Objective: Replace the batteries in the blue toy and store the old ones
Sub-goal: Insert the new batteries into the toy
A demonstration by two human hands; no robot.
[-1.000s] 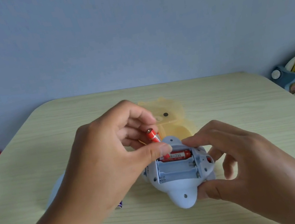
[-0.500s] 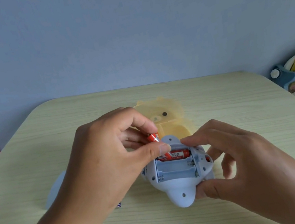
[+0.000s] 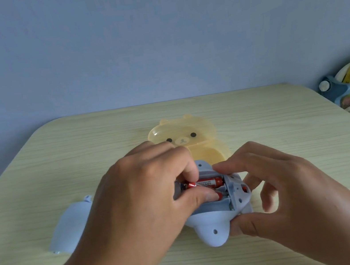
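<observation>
The blue toy lies upturned on the pale wood-grain table, clasped at its right side by the right hand. The left hand pinches a red battery into the open compartment beside another battery. A smooth blue cover lies left; a translucent yellow bear-faced case sits open behind, before a blue wall.

The left hand reaches in palm-down, thumb and forefinger curled together in a pinch. The right hand is cupped, its fingers spread and thumb pressed inward.
</observation>
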